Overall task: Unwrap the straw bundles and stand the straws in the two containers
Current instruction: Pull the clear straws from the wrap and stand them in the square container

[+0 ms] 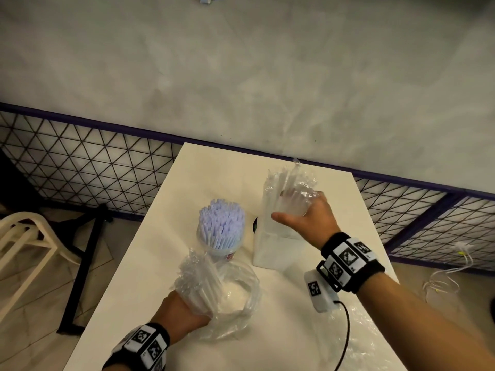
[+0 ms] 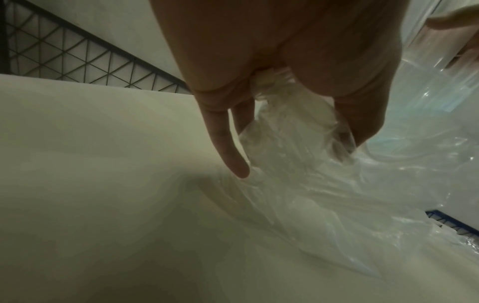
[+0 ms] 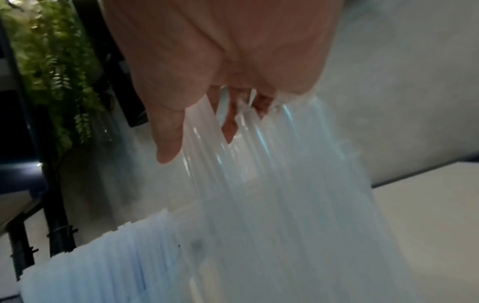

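A round clear container [image 1: 221, 251] on the white table [image 1: 150, 269] is packed with upright pale blue straws [image 1: 221, 219]; they also show low in the right wrist view as blue straws [image 3: 103, 256]. Right of it stands a tall rectangular clear container [image 1: 273, 250]. My right hand [image 1: 302, 212] grips a bundle of clear-wrapped straws [image 1: 284, 183] held upright at this container's mouth; up close the fingers [image 3: 168, 139] curl round the straws [image 3: 259, 164]. My left hand [image 1: 184, 309] grips a second straw bundle [image 1: 201, 277] inside a crumpled plastic bag [image 1: 241, 303], its fingers [image 2: 228, 147] curled round the wrap [image 2: 298, 143].
Loose clear wrap [image 1: 361, 330] lies at the table's near right corner under my right forearm. A wire-mesh railing [image 1: 80, 156] runs behind the table. A pale chair [image 1: 24, 236] stands to the left on the wooden floor, and cables [image 1: 450, 274] lie to the right.
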The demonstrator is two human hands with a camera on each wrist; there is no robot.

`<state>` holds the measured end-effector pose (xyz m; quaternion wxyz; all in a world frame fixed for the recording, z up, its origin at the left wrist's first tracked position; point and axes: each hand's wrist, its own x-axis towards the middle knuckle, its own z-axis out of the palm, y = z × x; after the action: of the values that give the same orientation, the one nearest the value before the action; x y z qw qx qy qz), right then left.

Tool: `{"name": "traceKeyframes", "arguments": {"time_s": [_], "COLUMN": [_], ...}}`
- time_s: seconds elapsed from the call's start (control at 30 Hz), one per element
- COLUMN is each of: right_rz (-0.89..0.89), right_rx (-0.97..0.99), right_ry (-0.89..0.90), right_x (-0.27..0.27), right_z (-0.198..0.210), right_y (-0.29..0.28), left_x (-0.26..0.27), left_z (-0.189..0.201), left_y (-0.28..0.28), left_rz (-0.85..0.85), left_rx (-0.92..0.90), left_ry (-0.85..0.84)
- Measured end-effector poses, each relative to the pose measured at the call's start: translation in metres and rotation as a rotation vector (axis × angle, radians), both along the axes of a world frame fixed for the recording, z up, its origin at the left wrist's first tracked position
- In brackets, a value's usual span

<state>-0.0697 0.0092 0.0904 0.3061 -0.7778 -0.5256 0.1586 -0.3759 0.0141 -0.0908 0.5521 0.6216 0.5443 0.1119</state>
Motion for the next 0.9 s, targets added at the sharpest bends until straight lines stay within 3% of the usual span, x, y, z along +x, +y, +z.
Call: {"name": "traceKeyframes", "arguments": {"time_s": [0.1,0.23,0.37,0.47,0.7,0.9], "right_rz": [-0.002,0.050,0.213,0.296,0.362,0.354], "right_rx": [0.047,0.327,0.402,0.293,0.376,0.274], "right_ry": [-0.028,0.050,-0.215,-0.386,-0.566,-0.752], "right_x": [0.001,0.008,-0.007,-0.017,-0.016,-0.017], "right_z": [0.015,0.048,0.061,0.049,0.039,-0.019], "right_y": [-0.005,-0.009,0.000,0.010,0.038,0.024], "left_x": [0.000,0.001,0.002,0.001,-0.001,0.000], "left_z": [-0.002,-0.003,-0.001,0.000,0.002,0.005], "left_y": [-0.001,0.000,0.000,0.000,-0.001,-0.001], "left_rz": [-0.008,-0.017,-0.033,-0.078,-0.042,-0.069], "left_rx": [0.014,0.028,0.051,0.054,0.035,0.070], "left_ry": [0.005,0.009,0.026,0.047,0.012,0.072]}}
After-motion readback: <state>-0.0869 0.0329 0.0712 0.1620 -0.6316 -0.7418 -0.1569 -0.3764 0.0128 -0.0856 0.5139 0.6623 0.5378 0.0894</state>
